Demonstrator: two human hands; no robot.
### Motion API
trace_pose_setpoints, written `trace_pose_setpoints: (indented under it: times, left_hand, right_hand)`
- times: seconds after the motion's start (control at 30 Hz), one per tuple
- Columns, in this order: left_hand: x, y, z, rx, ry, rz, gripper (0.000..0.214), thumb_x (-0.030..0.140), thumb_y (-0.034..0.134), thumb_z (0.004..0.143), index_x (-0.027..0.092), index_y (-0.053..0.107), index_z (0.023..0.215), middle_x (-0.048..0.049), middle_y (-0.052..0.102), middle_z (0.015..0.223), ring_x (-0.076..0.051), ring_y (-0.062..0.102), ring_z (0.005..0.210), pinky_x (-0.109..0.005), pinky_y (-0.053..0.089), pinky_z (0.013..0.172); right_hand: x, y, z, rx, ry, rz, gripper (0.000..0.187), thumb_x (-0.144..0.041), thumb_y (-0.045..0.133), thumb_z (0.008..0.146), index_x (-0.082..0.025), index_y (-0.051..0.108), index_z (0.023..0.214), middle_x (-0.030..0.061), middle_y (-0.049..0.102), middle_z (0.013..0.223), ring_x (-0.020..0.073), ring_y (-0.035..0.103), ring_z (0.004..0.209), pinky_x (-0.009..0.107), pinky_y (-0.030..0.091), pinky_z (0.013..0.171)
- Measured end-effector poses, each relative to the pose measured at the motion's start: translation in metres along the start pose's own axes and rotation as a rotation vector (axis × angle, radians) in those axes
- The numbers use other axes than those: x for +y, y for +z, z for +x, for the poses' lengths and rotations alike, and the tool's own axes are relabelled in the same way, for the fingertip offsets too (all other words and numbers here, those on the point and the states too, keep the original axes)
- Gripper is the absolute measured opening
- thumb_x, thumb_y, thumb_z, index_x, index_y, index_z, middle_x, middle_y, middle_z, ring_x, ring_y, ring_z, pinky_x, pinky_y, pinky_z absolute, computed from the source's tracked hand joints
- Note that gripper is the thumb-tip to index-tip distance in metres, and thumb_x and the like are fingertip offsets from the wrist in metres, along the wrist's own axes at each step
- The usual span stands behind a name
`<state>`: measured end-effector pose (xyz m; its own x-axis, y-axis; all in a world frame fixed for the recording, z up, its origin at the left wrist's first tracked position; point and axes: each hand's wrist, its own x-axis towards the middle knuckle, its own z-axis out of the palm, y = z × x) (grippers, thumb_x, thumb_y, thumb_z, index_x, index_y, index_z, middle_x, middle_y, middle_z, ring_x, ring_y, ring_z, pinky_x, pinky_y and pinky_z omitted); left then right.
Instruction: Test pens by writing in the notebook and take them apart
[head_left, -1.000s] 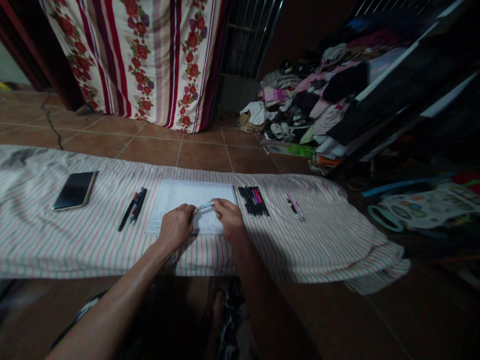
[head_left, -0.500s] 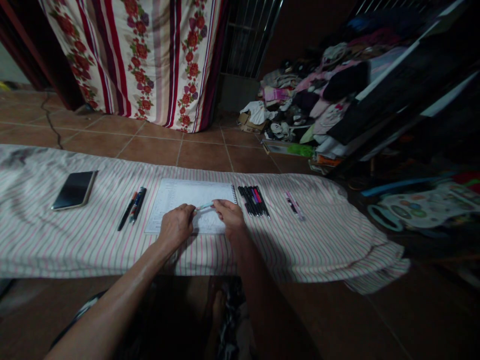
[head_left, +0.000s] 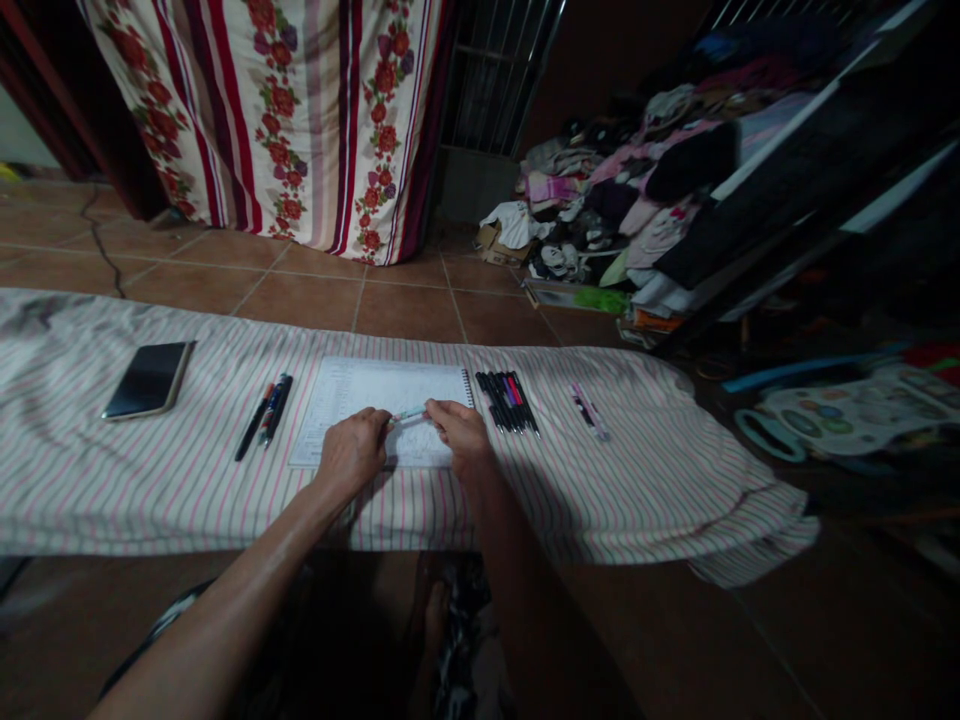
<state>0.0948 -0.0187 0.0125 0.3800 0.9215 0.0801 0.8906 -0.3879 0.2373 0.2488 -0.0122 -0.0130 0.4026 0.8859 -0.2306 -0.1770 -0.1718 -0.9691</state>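
A light blue pen (head_left: pixel 409 413) is held level between both my hands, just above a spiral notebook (head_left: pixel 375 392) open on a striped cloth. My left hand (head_left: pixel 352 452) pinches the pen's left end with curled fingers. My right hand (head_left: pixel 461 437) grips the right end, fingers closed. A row of several dark pens (head_left: pixel 508 400) lies right of the notebook. Further right lie two more pens (head_left: pixel 589 412). Left of the notebook lie three pens (head_left: pixel 266 412).
A black phone (head_left: pixel 150 380) lies at the left on the striped cloth (head_left: pixel 112 470), which covers a low surface. Behind are a tiled floor (head_left: pixel 315 290), a floral curtain (head_left: pixel 300 110), a heap of clothes (head_left: pixel 622 190) and dark shelving (head_left: pixel 825 170) on the right.
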Motion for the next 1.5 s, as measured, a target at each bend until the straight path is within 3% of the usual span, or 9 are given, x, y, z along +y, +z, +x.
trace_pose_setpoints:
  times: [0.17,0.3,0.43,0.6,0.77,1.2,1.5]
  left_hand:
    - [-0.001,0.001,0.001,-0.006,-0.017,-0.006,0.028,0.025,0.034,0.09,0.02,0.059,0.099,-0.0052,0.065,0.092,-0.018,0.062,0.082,-0.026,0.04,0.064]
    - [-0.001,0.001,0.001,0.005,-0.008,-0.003,0.028,0.025,0.034,0.09,0.019,0.06,0.099,-0.0053,0.065,0.091,-0.018,0.062,0.081,-0.026,0.04,0.063]
    - [0.0,0.001,0.0,0.012,0.004,-0.002,0.027,0.026,0.035,0.089,0.019,0.06,0.098,-0.0047,0.065,0.09,-0.018,0.062,0.08,-0.026,0.039,0.062]
    - [0.0,0.001,-0.001,-0.01,-0.009,-0.001,0.027,0.024,0.034,0.089,0.019,0.06,0.098,-0.0046,0.065,0.091,-0.018,0.062,0.081,-0.026,0.039,0.063]
    - [-0.001,0.001,0.0,-0.004,-0.01,-0.013,0.027,0.025,0.034,0.09,0.019,0.059,0.099,-0.0047,0.065,0.091,-0.018,0.062,0.081,-0.026,0.039,0.063]
    - [-0.002,0.003,0.001,0.003,-0.017,0.001,0.028,0.029,0.034,0.09,0.021,0.06,0.099,-0.0044,0.065,0.093,-0.018,0.062,0.082,-0.025,0.039,0.063]
    - [-0.001,0.001,0.001,-0.024,-0.036,0.007,0.029,0.03,0.034,0.09,0.021,0.06,0.101,-0.0041,0.065,0.094,-0.017,0.062,0.083,-0.025,0.04,0.063]
  right_hand:
    - [-0.008,0.001,-0.003,-0.092,0.138,0.182,0.019,-0.026,0.074,0.054,-0.016,0.068,0.069,-0.0024,0.06,0.061,0.0042,0.042,0.048,0.017,0.026,0.041]
    - [-0.013,0.002,-0.006,-0.087,0.261,0.197,0.019,-0.031,0.073,0.059,-0.017,0.065,0.069,-0.0008,0.061,0.063,0.0054,0.048,0.05,0.015,0.027,0.04]
    - [-0.007,0.002,-0.004,-0.013,0.163,0.04,0.026,-0.037,0.075,0.057,-0.014,0.06,0.058,0.0003,0.06,0.059,0.0048,0.043,0.048,0.016,0.022,0.038]
    - [-0.004,0.0,0.0,0.03,0.076,0.079,0.019,-0.03,0.074,0.055,-0.014,0.065,0.062,-0.0004,0.062,0.058,0.0046,0.039,0.047,0.018,0.023,0.04]
    - [-0.009,-0.001,-0.001,-0.03,0.144,0.19,0.011,-0.022,0.071,0.058,-0.015,0.067,0.066,-0.0016,0.063,0.058,0.0033,0.041,0.045,0.017,0.027,0.042]
    - [-0.014,-0.001,-0.004,0.007,0.206,0.306,0.003,-0.016,0.069,0.067,-0.016,0.066,0.069,-0.0008,0.064,0.061,0.0041,0.054,0.052,0.014,0.042,0.049]
    - [-0.009,-0.001,-0.001,0.024,0.215,0.331,0.01,-0.018,0.071,0.067,-0.015,0.062,0.066,0.0018,0.063,0.061,0.0096,0.061,0.056,0.016,0.048,0.046]
